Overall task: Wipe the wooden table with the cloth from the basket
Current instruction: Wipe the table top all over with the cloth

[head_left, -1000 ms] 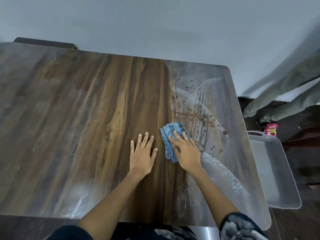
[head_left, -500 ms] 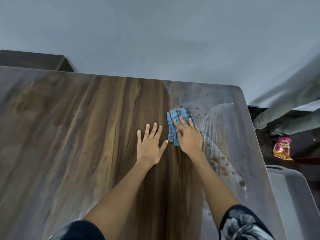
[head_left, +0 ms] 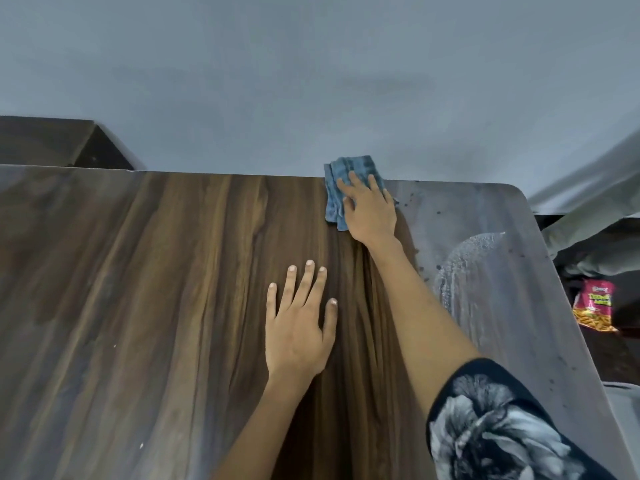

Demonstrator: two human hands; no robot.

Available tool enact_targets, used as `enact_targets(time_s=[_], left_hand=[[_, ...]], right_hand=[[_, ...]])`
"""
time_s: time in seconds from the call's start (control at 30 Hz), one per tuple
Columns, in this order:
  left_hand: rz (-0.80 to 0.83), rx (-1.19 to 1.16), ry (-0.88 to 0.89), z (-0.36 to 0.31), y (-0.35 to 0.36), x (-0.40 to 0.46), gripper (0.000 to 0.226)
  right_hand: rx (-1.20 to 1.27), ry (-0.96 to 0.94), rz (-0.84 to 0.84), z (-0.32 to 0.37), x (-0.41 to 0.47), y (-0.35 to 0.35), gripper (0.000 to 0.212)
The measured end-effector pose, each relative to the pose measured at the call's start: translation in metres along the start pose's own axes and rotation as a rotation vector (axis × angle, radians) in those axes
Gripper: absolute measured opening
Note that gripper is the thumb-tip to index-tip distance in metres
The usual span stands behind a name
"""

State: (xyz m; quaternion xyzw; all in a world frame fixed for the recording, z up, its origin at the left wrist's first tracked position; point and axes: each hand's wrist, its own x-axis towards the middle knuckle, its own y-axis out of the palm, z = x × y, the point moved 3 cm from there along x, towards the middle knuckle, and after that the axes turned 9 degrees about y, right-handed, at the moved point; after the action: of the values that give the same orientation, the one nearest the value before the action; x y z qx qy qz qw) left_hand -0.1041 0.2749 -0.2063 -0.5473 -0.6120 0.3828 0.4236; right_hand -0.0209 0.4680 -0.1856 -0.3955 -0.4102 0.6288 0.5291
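Folded blue cloth is pressed under flat right-hand fingers at tabletop's far edge, overhanging it; unwiped spots lie rightward; left hand is spread flat, holding nothing.

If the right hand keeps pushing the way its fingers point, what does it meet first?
Nothing on the table: the right hand presses the cloth at the far edge, cloth partly over it. Straight on lies only the grey wall; how far behind the edge it stands is unclear.

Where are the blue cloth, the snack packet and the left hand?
blue cloth (head_left: pixel 335 195): head view, left folded part.
snack packet (head_left: pixel 596 304): head view, middle of front.
left hand (head_left: pixel 298 327): head view, back of hand.
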Motion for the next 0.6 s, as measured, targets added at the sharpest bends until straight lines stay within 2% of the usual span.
enact_targets(time_s=[0.13, 0.23, 0.3, 0.37, 0.47, 0.53, 0.6], left_hand=[[-0.014, -0.011, -0.018, -0.001, -0.001, -0.001, 0.051], [-0.021, -0.026, -0.027, 0.001, -0.001, -0.003, 0.051], [-0.024, -0.035, -0.027, 0.001, -0.001, -0.003, 0.051], [-0.027, -0.038, -0.026, 0.000, -0.001, -0.002, 0.051], [-0.029, -0.043, -0.028, -0.001, -0.002, -0.001, 0.051], [-0.017, -0.036, -0.028, 0.000, -0.001, -0.001, 0.051], [-0.018, -0.042, -0.026, -0.001, -0.002, -0.001, 0.052]], right_hand=[[0.040, -0.304, 0.067, -0.004, -0.033, -0.003, 0.045], [0.038, -0.384, 0.009, -0.027, -0.071, -0.012, 0.048], [-0.044, -0.293, -0.073, -0.048, -0.075, -0.020, 0.048], [-0.138, -0.087, -0.122, -0.064, -0.059, -0.025, 0.046], [-0.129, 0.169, -0.178, -0.066, -0.021, -0.027, 0.046], [-0.144, 0.168, -0.138, -0.048, 0.000, -0.023, 0.048], [-0.195, 0.045, -0.064, -0.020, 0.005, -0.014, 0.048]])
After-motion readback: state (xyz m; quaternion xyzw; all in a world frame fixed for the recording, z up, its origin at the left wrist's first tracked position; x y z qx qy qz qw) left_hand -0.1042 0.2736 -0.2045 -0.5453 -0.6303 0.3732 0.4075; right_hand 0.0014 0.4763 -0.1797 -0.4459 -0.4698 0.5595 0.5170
